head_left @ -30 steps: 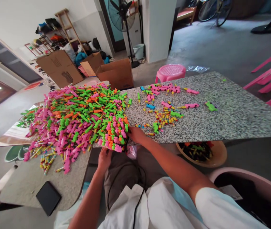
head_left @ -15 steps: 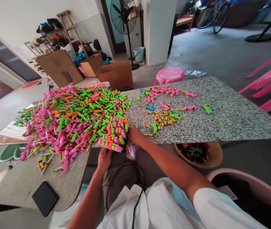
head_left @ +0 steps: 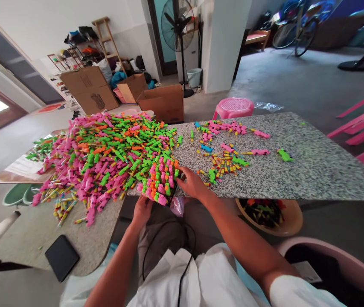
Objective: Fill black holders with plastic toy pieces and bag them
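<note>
A big heap of pink, green and orange plastic toy pieces covers the left part of a speckled stone table. At the table's near edge sits a dense block of upright toy pieces. My left hand is below the table edge, fingers curled under that block's near side. My right hand rests on the table against the block's right side, fingers bent toward it. A scatter of loose pieces lies just right of my right hand.
A black phone lies on the table's near left corner. A tan bowl with dark pieces sits under the table at right, a pink tub nearer. Pink stool, cardboard boxes, standing fan and pink chairs stand beyond.
My right hand has shifted slightly right along the block's side. The view has tilted and moved a little; the left hand stays under the block.
</note>
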Action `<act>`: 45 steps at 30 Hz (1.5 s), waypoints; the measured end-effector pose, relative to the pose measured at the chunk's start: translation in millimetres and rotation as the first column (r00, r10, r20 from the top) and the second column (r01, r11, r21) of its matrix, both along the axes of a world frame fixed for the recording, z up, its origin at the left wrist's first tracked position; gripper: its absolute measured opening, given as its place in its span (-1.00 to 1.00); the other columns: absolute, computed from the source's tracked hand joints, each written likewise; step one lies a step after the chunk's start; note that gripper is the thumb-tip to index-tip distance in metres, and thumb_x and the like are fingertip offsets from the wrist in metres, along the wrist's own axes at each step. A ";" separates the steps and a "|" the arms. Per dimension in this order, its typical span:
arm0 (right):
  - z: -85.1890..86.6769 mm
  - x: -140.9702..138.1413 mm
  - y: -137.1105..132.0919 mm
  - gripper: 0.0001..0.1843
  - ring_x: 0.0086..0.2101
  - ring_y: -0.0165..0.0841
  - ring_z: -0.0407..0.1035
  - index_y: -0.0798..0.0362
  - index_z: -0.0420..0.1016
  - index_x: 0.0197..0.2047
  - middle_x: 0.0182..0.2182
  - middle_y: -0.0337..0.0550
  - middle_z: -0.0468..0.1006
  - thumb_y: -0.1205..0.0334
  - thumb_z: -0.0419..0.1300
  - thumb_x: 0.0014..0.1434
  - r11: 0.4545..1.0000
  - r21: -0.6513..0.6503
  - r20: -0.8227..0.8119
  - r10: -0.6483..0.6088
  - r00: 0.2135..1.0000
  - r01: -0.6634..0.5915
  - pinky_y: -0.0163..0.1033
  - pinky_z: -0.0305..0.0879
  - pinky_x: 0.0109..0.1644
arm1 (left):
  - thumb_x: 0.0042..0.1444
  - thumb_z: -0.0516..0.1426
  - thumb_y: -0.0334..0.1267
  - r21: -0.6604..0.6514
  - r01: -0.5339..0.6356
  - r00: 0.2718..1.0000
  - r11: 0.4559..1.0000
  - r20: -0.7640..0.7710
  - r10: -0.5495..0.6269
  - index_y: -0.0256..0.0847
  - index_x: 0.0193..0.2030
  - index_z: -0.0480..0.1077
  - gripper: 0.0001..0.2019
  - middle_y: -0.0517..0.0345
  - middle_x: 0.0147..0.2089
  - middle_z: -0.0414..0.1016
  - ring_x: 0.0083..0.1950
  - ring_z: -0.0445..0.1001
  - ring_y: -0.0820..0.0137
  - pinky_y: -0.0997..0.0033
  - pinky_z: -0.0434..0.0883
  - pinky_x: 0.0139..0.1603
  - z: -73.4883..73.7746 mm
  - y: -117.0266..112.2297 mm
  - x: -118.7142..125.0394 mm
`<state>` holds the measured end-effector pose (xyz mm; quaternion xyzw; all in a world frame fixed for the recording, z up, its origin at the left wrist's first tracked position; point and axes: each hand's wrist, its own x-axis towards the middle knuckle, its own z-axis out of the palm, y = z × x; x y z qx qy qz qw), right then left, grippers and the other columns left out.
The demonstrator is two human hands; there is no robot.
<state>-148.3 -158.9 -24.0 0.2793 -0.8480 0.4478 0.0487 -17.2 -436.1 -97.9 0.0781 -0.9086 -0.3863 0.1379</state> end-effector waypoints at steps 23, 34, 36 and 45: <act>47.0 1.0 -11.9 -0.63 0.08 -0.13 0.46 0.06 0.44 0.19 0.16 0.06 0.53 0.05 0.13 0.44 0.912 0.409 0.073 0.001 0.997 -0.031 -0.17 0.28 0.10 | 0.28 0.14 -0.13 -0.007 0.035 0.999 0.999 -0.005 -0.035 -0.16 0.07 0.57 -0.67 -0.08 0.19 0.58 0.19 0.56 0.12 0.11 0.49 0.24 8.6 4.7 -0.6; 44.3 1.9 -15.2 -0.57 0.13 -0.14 0.44 0.08 0.39 0.28 0.19 0.09 0.51 0.10 0.14 0.42 0.922 0.386 0.062 0.008 0.998 -0.031 -0.16 0.29 0.16 | 0.25 0.14 -0.18 -0.001 0.019 1.000 1.000 0.001 -0.019 -0.15 0.02 0.58 -0.71 -0.07 0.15 0.59 0.19 0.55 0.12 0.10 0.48 0.25 11.0 7.4 -0.6; 42.0 1.7 -12.4 -0.55 0.14 -0.15 0.44 0.08 0.40 0.29 0.19 0.08 0.52 0.09 0.15 0.42 0.941 0.335 0.063 0.025 0.998 -0.045 -0.16 0.29 0.19 | 0.26 0.13 -0.16 -0.004 0.025 1.000 1.000 -0.007 -0.025 -0.14 0.04 0.58 -0.70 -0.07 0.17 0.58 0.20 0.55 0.12 0.10 0.47 0.26 11.1 7.3 -0.2; 4.2 10.2 21.4 -0.62 0.00 -0.21 0.54 0.07 0.54 0.19 0.01 -0.01 0.67 0.13 0.19 0.39 0.989 0.142 0.198 -0.074 0.977 0.047 -0.17 0.37 0.15 | 0.26 0.14 -0.13 0.000 0.007 0.999 1.000 -0.032 -0.007 -0.14 0.03 0.59 -0.70 -0.07 0.16 0.59 0.18 0.56 0.14 0.14 0.50 0.22 7.3 8.3 0.2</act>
